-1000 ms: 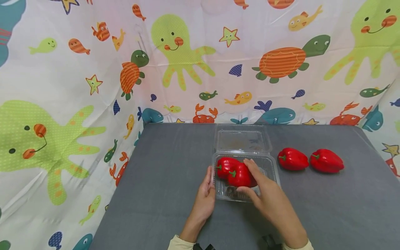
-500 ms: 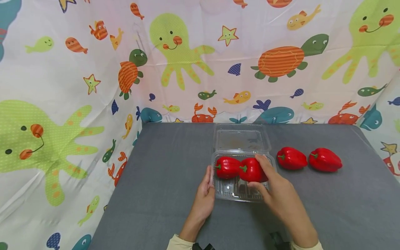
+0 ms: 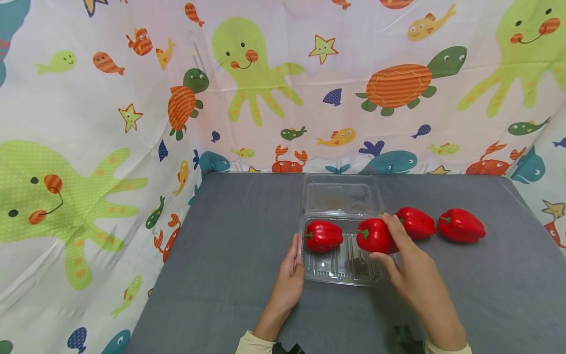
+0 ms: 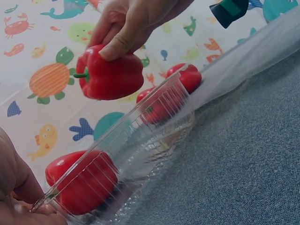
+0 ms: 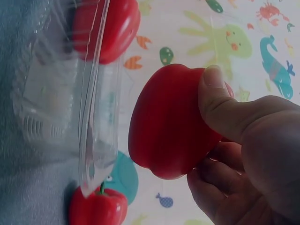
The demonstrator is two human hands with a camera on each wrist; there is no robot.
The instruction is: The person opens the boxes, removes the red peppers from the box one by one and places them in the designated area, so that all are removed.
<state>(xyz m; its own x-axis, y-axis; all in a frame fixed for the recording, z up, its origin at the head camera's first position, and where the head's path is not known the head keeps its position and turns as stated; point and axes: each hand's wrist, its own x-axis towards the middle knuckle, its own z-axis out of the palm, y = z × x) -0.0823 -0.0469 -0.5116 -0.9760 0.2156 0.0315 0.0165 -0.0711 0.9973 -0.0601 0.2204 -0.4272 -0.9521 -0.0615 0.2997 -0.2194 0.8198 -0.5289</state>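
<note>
My right hand (image 3: 417, 280) pinches a red bell pepper (image 3: 376, 236) between thumb and fingers. The left wrist view shows this pepper (image 4: 112, 75) raised above the clear plastic container (image 3: 342, 275), its green stem pointing left. Inside the container, at its left side, lies another red bell pepper (image 3: 324, 236). My left hand (image 3: 287, 285) grips the container's left edge; in the left wrist view the rim's near corner sits between its fingers (image 4: 28, 187). The container's hinged lid (image 3: 342, 194) lies folded back, away from me.
Two more red bell peppers, a nearer one (image 3: 415, 223) and a farther-right one (image 3: 462, 226), lie on the grey cloth-covered table (image 3: 239, 236) right of the container. A curtain (image 3: 274, 98) printed with sea animals hangs behind the table and along its left side.
My right hand has carried its bell pepper rightward, away from the pepper inside the container, and now partly overlaps the nearer outside pepper. The left hand stays at the container's edge.
</note>
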